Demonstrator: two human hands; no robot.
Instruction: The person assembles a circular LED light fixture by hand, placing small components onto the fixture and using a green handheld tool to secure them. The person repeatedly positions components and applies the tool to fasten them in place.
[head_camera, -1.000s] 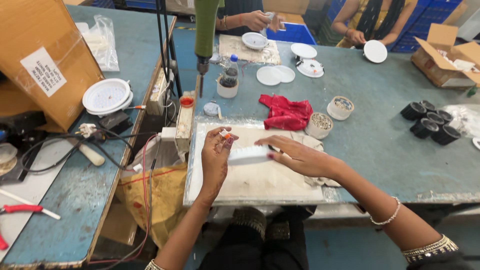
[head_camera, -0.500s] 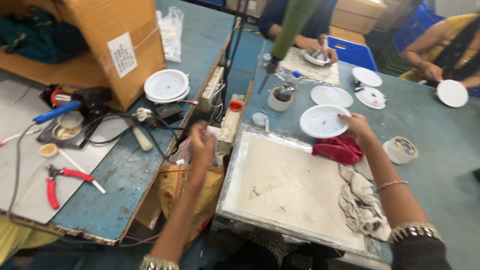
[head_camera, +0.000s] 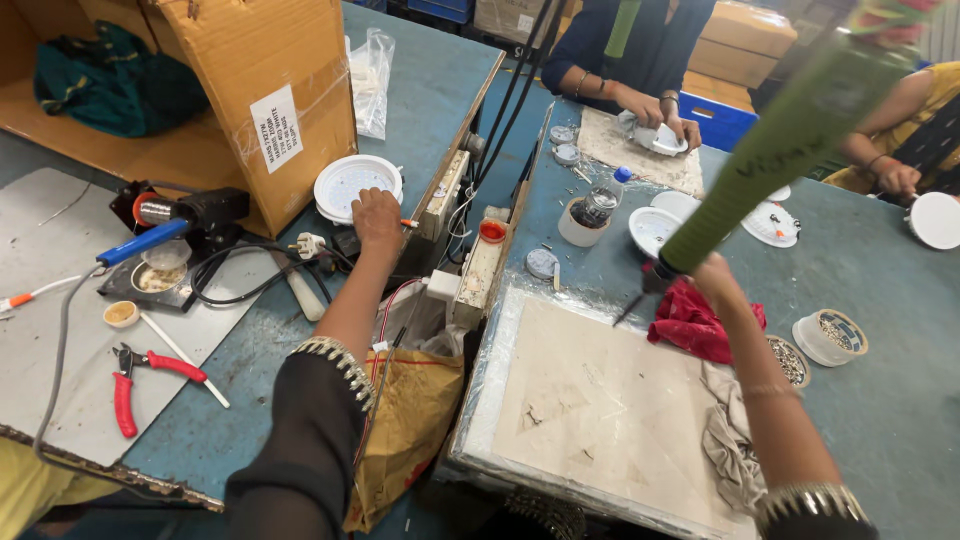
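The left hand (head_camera: 377, 217) is seen just left of the frame's centre, stretched across to the blue-painted left bench (head_camera: 440, 90). It is laid palm-down with fingers curled together at the lower right rim of a round white plastic lamp housing (head_camera: 346, 186); whether the rim is actually pinched cannot be told. The housing lies flat on the bench, just below a tall brown cardboard box (head_camera: 262, 92) and just left of a cream power strip (head_camera: 443, 193).

The right hand (head_camera: 712, 272) is found right of centre, raised over the teal right bench (head_camera: 880, 400). It is closed around the lower end of a green hanging power screwdriver (head_camera: 790, 140), which slants up to the upper right corner of the frame. Just below this hand a crumpled red cloth (head_camera: 695, 325) is seen, and just to its left a white round lamp dish (head_camera: 655, 229).

A beige rectangular work board (head_camera: 600, 420) fills the lower centre. In the lower left, red-handled pliers (head_camera: 135, 380) are lying on a grey sheet (head_camera: 50, 330). At the top centre, another person's hands (head_camera: 655, 115) are occupied with a white part.
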